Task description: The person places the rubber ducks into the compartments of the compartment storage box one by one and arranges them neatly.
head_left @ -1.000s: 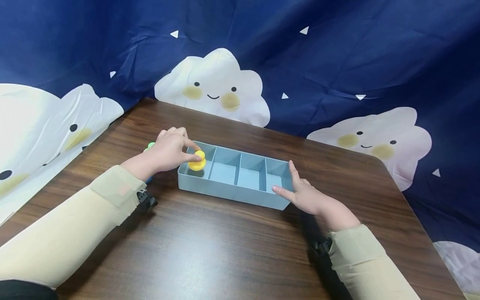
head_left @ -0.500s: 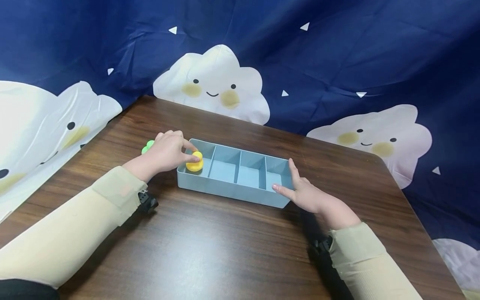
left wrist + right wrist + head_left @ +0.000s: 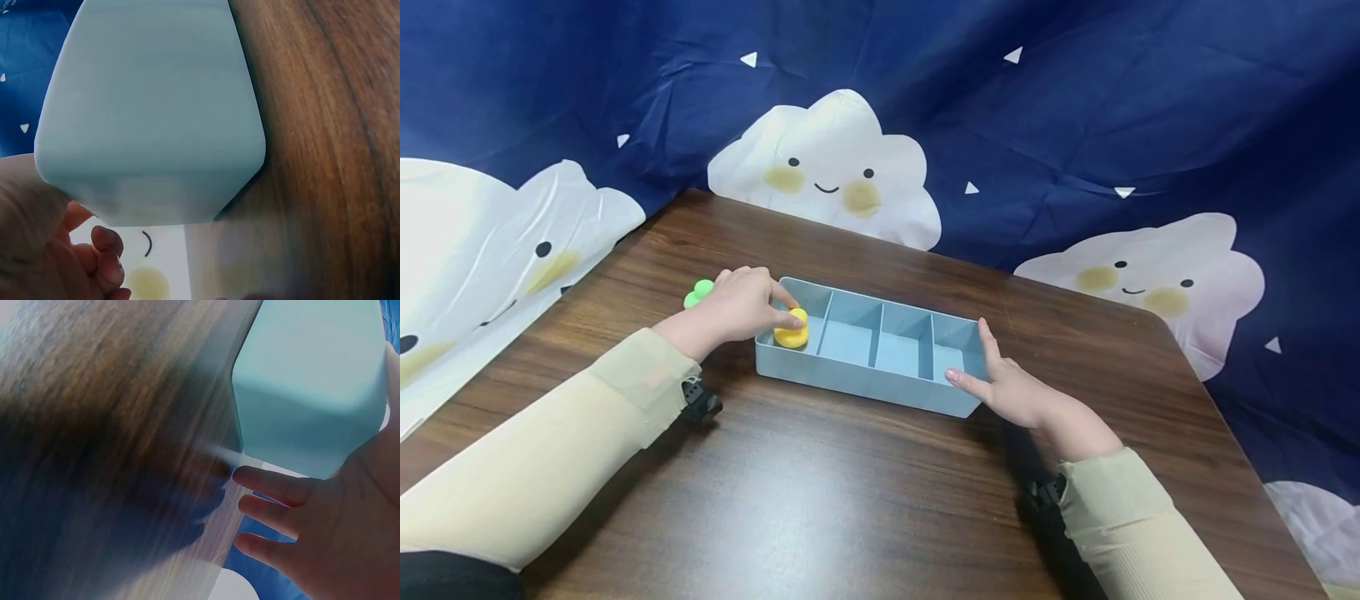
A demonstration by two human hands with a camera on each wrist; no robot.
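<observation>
A light blue divided box (image 3: 865,387) stands on the table, its compartments in one row. Over the leftmost compartment, my left hand (image 3: 741,304) pinches a small yellow toy (image 3: 792,333) with a rounded top and wider body between thumb and index finger. The toy sits low inside that compartment. At the box's opposite end is my right hand (image 3: 1018,387), with its thumb over the front rim and index finger along the end. Its other fingers stretch out straight below the box in the right wrist view. In the left wrist view the box wall hides the toy.
A green rounded object (image 3: 700,293) lies on the table left of the box, partly hidden behind the left hand. The brown wooden table (image 3: 820,508) ends at a dark blue curtain (image 3: 970,108) printed with clouds.
My left hand has lowered the yellow toy deeper into the leftmost compartment. More of the green object now shows behind the hand. The right hand stays at the box's end.
</observation>
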